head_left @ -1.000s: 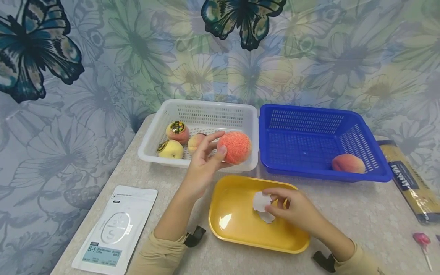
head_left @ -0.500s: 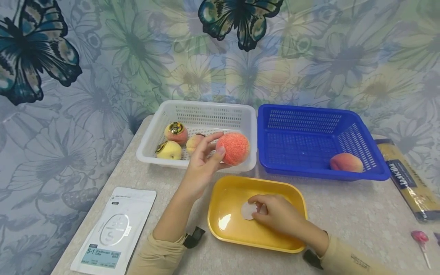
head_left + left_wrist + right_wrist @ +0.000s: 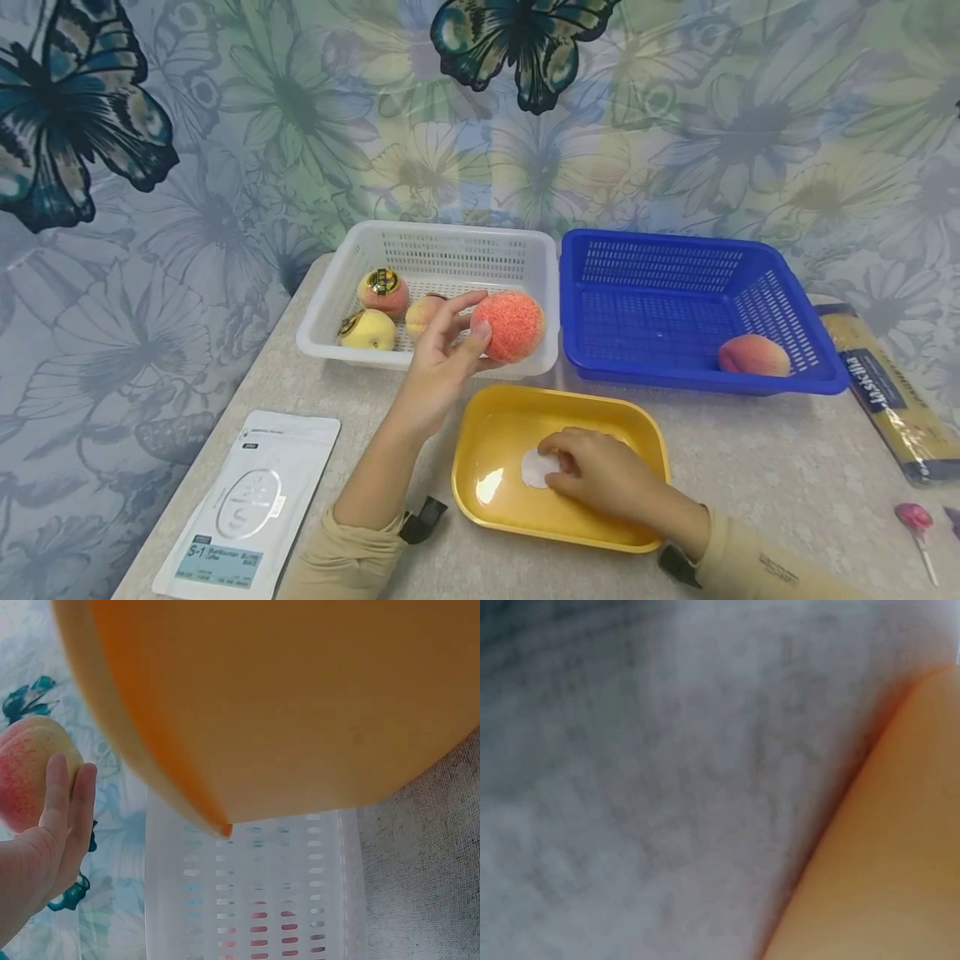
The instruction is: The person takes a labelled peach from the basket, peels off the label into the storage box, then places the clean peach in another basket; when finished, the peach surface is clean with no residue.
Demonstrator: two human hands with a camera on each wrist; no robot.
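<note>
The table (image 3: 750, 450) carries, toward its far edge, a blue basket (image 3: 660, 250) on the right and a white basket (image 3: 442, 237) beside it on the left, their walls touching or nearly so. A yellow tray (image 3: 495, 433) sits nearer the front edge, just before the gap between the two baskets.

The left hand (image 3: 442, 358) holds a peach (image 3: 507, 325) above the front right corner of the white basket — thumb on the near side, fingers curled over the far side. Judged by its dense pink, granular skin, the peach is light and fairly firm, with enough surface grip not to slip. The widest girth is the place to take it; pressure at the crown or base risks rolling it out.

The right hand (image 3: 600, 475) rests inside the yellow tray, fingertips pressing a small white paper disc (image 3: 536, 468) flat against the tray floor. The disc appears thin, limp and very light — best pinched at its edge or slid, not lifted from the middle.

Three smaller fruits lie in the left half of the white basket, two with dark labels. One peach (image 3: 753, 356) lies in the front right corner of the blue basket.

The head view alone shows both hands and the layout. The left wrist view adds the fingers (image 3: 64, 802) flat against the peach (image 3: 26, 780) and the tray underside close up. The right wrist view is blurred: only grey table and an orange edge, no hand.
</note>
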